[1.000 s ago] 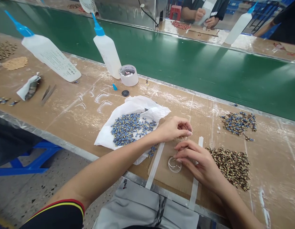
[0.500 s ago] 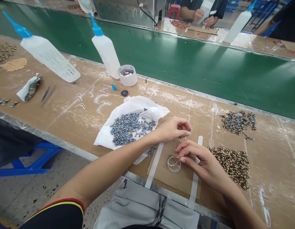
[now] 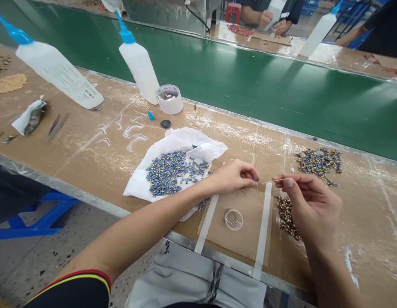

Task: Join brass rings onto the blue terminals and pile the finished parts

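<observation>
Between the thumb and fingers of my left hand (image 3: 238, 175) is a small blue piece (image 3: 256, 180), mostly hidden. My right hand (image 3: 309, 203) pinches a thin wooden toothpick (image 3: 271, 181), its tip pointing left at the blue piece. Below my hands a small clear round dish (image 3: 233, 220) sits on a piece of cardboard (image 3: 217, 239) taped down with white strips. Left of my left hand, many blue-and-yellow pieces (image 3: 166, 171) lie on a white sheet (image 3: 137, 184). Partly behind my right hand is a heap of brown-and-gold pieces (image 3: 285, 218).
Blue-and-brown pieces (image 3: 318, 162) lie in a pile at the right. White squeeze bottles (image 3: 142, 70) with blue nozzles and a tape roll (image 3: 169, 102) stand at the back left. Tweezers (image 3: 57, 127) lie farther left. Beyond the green belt (image 3: 250, 85), a person's hands (image 3: 275, 23) hold a bottle.
My right hand has lifted the toothpick from the clear dish and moved up and right, bringing its tip near the blue piece. My left hand has stayed almost in place.
</observation>
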Motion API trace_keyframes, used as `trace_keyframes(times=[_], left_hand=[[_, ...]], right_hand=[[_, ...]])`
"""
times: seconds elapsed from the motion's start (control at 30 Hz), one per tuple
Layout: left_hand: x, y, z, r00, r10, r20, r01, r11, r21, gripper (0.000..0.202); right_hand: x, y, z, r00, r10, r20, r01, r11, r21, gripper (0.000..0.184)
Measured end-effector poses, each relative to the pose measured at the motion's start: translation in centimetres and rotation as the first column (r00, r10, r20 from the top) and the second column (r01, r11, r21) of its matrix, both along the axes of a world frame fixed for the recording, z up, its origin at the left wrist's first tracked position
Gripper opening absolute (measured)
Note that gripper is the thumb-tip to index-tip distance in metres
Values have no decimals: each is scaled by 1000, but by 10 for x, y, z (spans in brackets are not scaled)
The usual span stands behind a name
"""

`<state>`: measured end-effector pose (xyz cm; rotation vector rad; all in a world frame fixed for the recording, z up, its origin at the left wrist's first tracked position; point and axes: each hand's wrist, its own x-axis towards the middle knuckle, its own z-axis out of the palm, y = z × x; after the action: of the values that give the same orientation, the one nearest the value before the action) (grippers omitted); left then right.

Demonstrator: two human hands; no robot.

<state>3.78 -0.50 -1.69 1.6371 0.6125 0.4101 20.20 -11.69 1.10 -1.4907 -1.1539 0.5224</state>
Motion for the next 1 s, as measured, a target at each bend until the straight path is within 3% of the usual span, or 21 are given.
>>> trace_keyframes(times=[0.1, 0.33, 1.0], left_hand=[[-1, 0, 3, 1000, -9, -28, 10, 1000, 18, 14], [-2, -1, 7, 996, -36, -77, 41, 997, 67, 14], [-1, -1, 6, 995, -28, -94, 37, 995, 94, 14]], right_hand=[[0, 3, -5, 997, -49, 67, 49, 999, 14, 15], [4, 3, -15, 988, -8, 152, 11, 1000, -23, 18], [5, 2, -15, 926, 51, 374, -47, 999, -20, 11]])
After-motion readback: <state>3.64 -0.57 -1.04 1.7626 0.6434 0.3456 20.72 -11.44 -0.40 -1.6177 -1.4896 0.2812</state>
